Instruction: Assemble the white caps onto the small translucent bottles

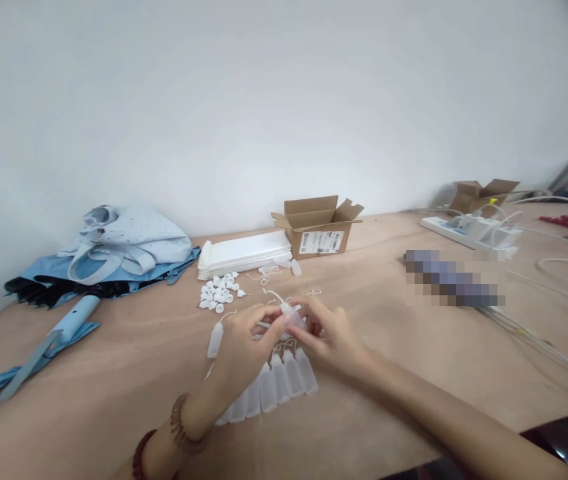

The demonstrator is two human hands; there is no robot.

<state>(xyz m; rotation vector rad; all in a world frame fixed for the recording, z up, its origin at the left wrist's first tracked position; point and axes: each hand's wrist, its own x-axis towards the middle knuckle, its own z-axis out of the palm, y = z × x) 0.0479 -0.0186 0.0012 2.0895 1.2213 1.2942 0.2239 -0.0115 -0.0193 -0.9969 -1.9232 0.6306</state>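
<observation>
Between my two hands is a small translucent plastic bottle (297,320) with a white cord (275,295) rising from its top. My left hand (244,343) pinches it near the neck, while the fingers of my right hand (331,333) close around its body. Just below them, a row of similar bottles (279,380) lies on the brown table cover, with cords at their necks; my left hand and wrist hide part of that row. Another bottle with a cord (215,340) lies left of my left hand. A pile of small white caps (219,292) sits beyond it.
Behind the caps lie a stack of white flat packs (244,253) and an open cardboard box (320,230). At left are a blue umbrella (77,317) and a pale bag (134,237). A power strip (464,230) with cables and a blurred-out object (449,277) occupy the right.
</observation>
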